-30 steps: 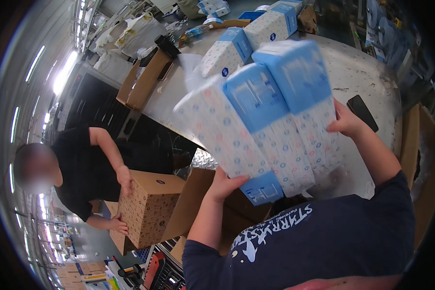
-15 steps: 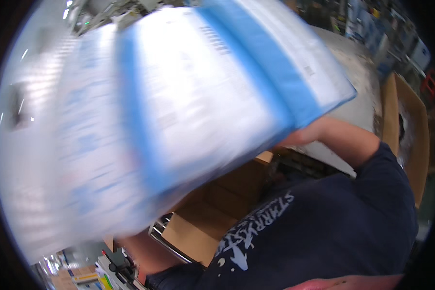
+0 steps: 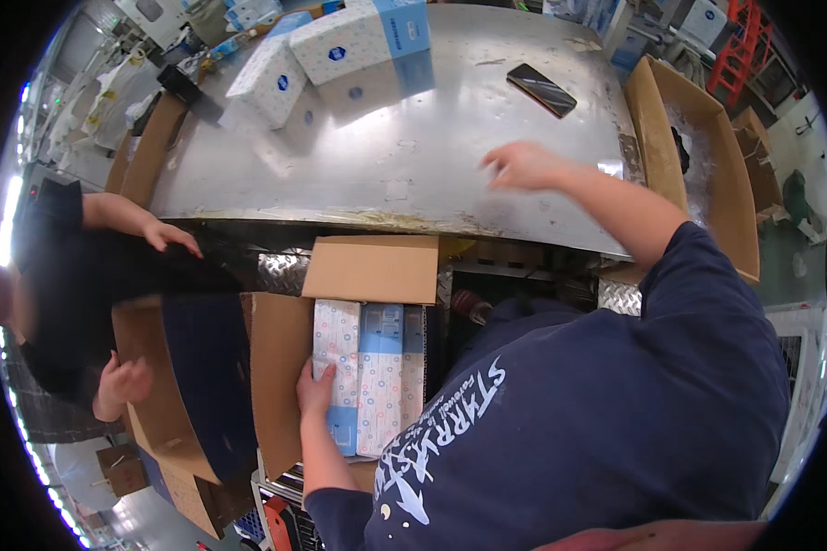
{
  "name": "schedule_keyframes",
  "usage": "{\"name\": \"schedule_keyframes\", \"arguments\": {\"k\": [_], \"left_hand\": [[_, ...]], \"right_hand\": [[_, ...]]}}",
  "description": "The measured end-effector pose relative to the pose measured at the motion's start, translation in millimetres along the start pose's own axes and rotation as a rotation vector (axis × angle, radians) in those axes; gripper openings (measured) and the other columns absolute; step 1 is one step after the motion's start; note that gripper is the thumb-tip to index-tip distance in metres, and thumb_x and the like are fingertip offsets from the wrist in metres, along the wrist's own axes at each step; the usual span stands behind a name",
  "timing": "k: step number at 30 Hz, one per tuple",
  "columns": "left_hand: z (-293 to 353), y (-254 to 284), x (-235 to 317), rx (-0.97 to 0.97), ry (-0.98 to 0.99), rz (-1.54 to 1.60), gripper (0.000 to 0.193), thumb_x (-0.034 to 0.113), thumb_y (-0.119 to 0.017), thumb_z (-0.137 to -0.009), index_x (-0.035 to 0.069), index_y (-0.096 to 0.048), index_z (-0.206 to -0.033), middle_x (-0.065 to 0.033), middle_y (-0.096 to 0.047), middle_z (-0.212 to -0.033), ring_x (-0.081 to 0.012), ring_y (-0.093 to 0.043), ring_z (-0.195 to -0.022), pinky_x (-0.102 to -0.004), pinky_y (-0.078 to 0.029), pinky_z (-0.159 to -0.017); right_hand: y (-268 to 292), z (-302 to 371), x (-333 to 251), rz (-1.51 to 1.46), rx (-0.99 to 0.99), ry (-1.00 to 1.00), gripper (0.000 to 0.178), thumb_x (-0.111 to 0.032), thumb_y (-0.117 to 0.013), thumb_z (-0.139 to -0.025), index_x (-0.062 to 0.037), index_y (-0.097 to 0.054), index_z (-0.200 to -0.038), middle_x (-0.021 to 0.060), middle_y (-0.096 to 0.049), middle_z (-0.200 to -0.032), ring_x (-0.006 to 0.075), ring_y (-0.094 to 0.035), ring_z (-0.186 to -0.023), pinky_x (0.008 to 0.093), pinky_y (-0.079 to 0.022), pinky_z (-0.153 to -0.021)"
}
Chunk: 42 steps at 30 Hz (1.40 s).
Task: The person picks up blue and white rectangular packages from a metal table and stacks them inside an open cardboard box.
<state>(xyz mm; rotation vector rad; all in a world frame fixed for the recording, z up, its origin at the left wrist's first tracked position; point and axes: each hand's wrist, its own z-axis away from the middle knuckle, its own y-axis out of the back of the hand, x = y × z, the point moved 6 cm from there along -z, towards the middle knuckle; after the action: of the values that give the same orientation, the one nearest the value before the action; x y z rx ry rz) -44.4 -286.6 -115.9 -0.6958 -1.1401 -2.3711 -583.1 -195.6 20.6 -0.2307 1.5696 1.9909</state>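
Note:
An open cardboard carton (image 3: pixel 369 268) stands below the table's front edge, with white and blue patterned boxes (image 3: pixel 379 395) standing side by side in it. My left hand (image 3: pixel 315 390) is at the left side of the leftmost patterned box (image 3: pixel 336 335), its thumb on that box and its other fingers partly hidden beside the carton's left flap. Over the metal table (image 3: pixel 413 179) my right hand (image 3: pixel 524 168) is lifted, slightly blurred, fingers apart and holding nothing. Two more white and blue boxes (image 3: pixel 358 46) rest at the table's far left.
A black phone (image 3: pixel 542 89) lies on the table's far right. At the right edge stands a tall open carton (image 3: pixel 657 138) with clear plastic inside. To my left a co-worker's hands (image 3: pixel 124 384) are near another open carton (image 3: pixel 152 367). A red ladder (image 3: pixel 737 50) stands farther off.
The large white and blue package that both hands held up across the view is no longer raised. My left hand is now down at the carton, my right hand free over the table.

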Motion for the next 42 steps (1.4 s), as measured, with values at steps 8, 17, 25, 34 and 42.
{"name": "schedule_keyframes", "arguments": {"k": [8, 17, 25, 34, 42], "left_hand": [[37.6, -93.8, -3.4, -0.034, 0.040, -0.794, 0.133, 0.054, -0.083, -0.055, 0.015, 0.001, -0.150, -0.0312, 0.011, -0.150, -0.0530, 0.006, -0.137, -0.0702, -0.015, -0.103], [-76.4, -76.1, 14.2, -0.048, -0.026, 0.132, 0.059, 0.032, -0.069, -0.083, 0.001, -0.051, -0.130, -0.0200, -0.064, -0.108, -0.0263, -0.061, -0.102, -0.0354, -0.048, -0.088], [-22.6, 16.3, 99.3, 0.228, 0.030, 0.287, 0.040, 0.012, -0.062, -0.090, 0.003, -0.052, -0.128, -0.0150, -0.062, -0.115, -0.0203, -0.060, -0.103, -0.0319, -0.048, -0.090], [-84.1, 65.2, 204.6, 0.247, -0.325, 0.224, 0.034, 0.007, -0.059, -0.090, 0.000, -0.056, -0.123, -0.0129, -0.064, -0.111, -0.0171, -0.062, -0.101, -0.0289, -0.048, -0.089], [-258.9, 116.0, 305.0, 0.421, -0.390, -0.144, 0.041, 0.020, -0.063, -0.084, 0.004, -0.057, -0.122, -0.0183, -0.060, -0.117, -0.0322, -0.058, -0.108, -0.0375, -0.046, -0.093]], "right_hand": [[20.1, 99.4, 262.9, 0.085, 0.088, -0.648, 0.079, -0.031, -0.082, -0.062, -0.0078, -0.047, -0.129, 0.0241, -0.058, -0.117, 0.0343, -0.058, -0.105, 0.0405, -0.048, -0.088], [18.4, -94.7, -6.4, -0.295, 0.091, 0.224, 0.063, -0.011, -0.080, -0.063, -0.0040, -0.049, -0.117, 0.0134, -0.056, -0.101, 0.0169, -0.059, -0.079, 0.0334, -0.052, -0.070], [-123.6, -103.4, -225.0, -0.339, -0.720, 0.972, 0.078, -0.035, -0.081, -0.066, -0.0042, -0.044, -0.128, 0.0214, -0.055, -0.115, 0.0329, -0.060, -0.096, 0.0416, -0.049, -0.086], [-101.5, -167.9, -208.2, -0.301, -0.704, 0.672, 0.044, -0.030, -0.062, -0.087, -0.0064, -0.056, -0.124, 0.0160, -0.061, -0.114, 0.0326, -0.059, -0.103, 0.0428, -0.047, -0.089], [150.0, -265.2, -44.9, 0.122, 0.737, 0.609, 0.053, -0.017, -0.077, -0.069, -0.0127, -0.060, -0.119, 0.0123, -0.058, -0.120, 0.0311, -0.052, -0.114, 0.0392, -0.041, -0.097]]}}
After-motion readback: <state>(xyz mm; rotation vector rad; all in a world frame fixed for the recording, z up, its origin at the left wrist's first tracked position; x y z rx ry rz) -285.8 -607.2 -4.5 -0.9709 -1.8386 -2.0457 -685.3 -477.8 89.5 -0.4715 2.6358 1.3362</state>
